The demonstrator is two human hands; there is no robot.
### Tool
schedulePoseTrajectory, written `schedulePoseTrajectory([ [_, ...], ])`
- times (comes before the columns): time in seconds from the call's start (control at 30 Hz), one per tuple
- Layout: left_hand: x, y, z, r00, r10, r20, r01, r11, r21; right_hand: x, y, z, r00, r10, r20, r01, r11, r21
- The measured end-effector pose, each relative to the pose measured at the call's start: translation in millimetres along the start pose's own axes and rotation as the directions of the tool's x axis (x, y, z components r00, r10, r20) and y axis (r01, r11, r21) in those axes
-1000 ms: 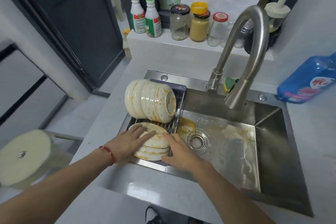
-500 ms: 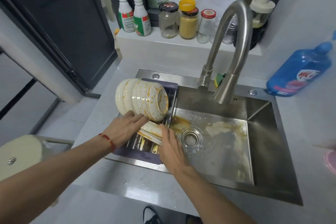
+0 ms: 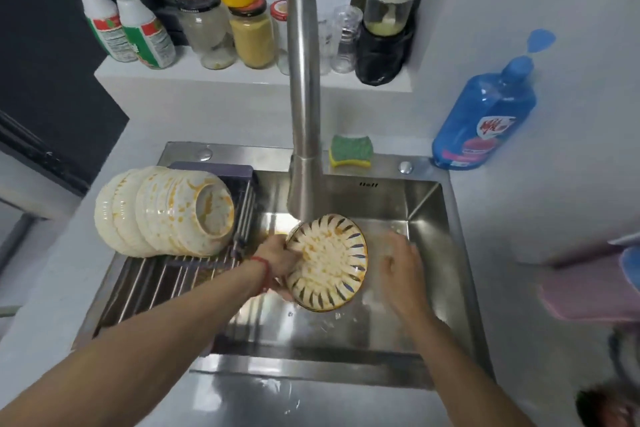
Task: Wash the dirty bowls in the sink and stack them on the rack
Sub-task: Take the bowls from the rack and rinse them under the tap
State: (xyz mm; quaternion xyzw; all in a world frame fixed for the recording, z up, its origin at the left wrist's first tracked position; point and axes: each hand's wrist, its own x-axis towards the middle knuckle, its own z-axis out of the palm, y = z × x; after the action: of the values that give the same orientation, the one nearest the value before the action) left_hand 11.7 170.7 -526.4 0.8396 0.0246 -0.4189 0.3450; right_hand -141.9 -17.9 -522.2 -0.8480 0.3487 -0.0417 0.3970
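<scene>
Steel faucet (image 3: 302, 87) above bowl (image 3: 328, 262)

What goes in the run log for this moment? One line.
step: washing | left hand: holds bowl under faucet | right hand: open, beside bowl | rack: dirty bowl stack

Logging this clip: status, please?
Left hand grips patterned bowl under faucet. Right hand open beside it. Dirty stack waits on rack. Nothing blocking.
</scene>
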Motion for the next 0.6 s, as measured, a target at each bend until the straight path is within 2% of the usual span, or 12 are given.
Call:
schedulePoseTrajectory([
  [0.07, 25.6, 9.1, 46.0, 0.98, -0.164, 0.113, 0.185, 0.958, -0.22, 8.5, 25.9, -15.8, 0.999, 0.043, 0.021, -0.042, 0.998, -0.052],
  [0.1, 39.4, 9.9, 65.3, 0.966, -0.205, 0.156, 0.241, 0.936, -0.257, 11.0, 35.3, -19.2, 0.997, 0.062, 0.048, -0.059, 0.996, -0.064],
  [0.23, 99.8, 9.4, 127.7, 0.929, -0.254, 0.271, 0.344, 0.863, -0.371, 21.5, 68.0, -23.8, 0.982, 0.113, 0.154, -0.098, 0.99, -0.103],
  [0.43, 139.5, 23.9, 171.7, 0.92, -0.19, 0.343, 0.356, 0.772, -0.526, 29.4, 91.2, -29.1, 0.964, 0.169, 0.204, -0.142, 0.98, -0.14],
  [0.6, 138.3, 23.9, 183.5, 0.965, -0.103, 0.242, 0.233, 0.766, -0.599, 34.9, 93.7, -25.1, 0.962, 0.197, 0.191, -0.175, 0.977, -0.124],
])
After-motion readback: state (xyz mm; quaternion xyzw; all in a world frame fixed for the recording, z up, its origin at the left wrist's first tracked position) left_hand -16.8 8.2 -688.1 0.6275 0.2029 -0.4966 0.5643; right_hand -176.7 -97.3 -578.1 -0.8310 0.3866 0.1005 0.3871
